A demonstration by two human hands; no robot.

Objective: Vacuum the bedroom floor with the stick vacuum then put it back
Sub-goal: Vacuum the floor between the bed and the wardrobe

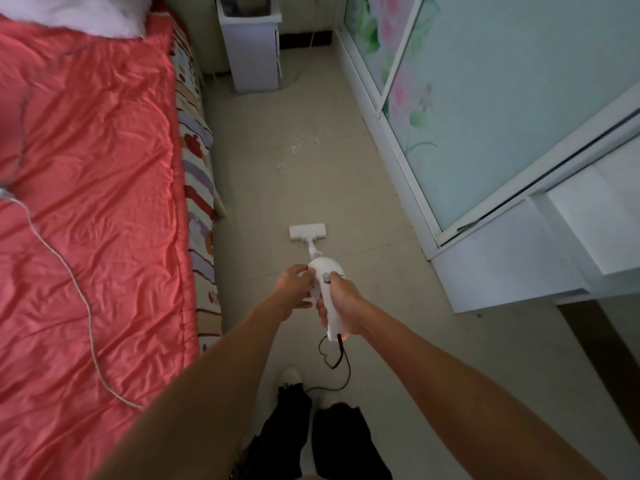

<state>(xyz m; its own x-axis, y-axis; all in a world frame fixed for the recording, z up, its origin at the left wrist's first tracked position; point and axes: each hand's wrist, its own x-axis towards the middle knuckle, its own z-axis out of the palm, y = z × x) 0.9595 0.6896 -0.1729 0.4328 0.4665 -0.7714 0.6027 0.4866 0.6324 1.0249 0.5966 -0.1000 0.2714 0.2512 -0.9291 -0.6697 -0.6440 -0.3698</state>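
I hold a white stick vacuum (pixel 323 271) upright in front of me. Its flat floor head (pixel 307 231) rests on the beige tiled floor (pixel 311 116) between the bed and the wardrobe. My right hand (pixel 341 304) is wrapped around the handle, thumb near a grey button. My left hand (pixel 294 289) touches the left side of the body with its fingers curled on it. A black power cord (pixel 337 362) trails from the handle's lower end, where a small orange light glows. White scraps of debris (pixel 299 145) lie on the floor ahead of the head.
A bed with a red quilt (pixel 86 202) fills the left side, with a thin white cable (pixel 69 271) lying across it. A wardrobe with flowered sliding doors (pixel 485 116) lines the right. A white bedside cabinet (pixel 252 46) stands at the far end. My feet are below.
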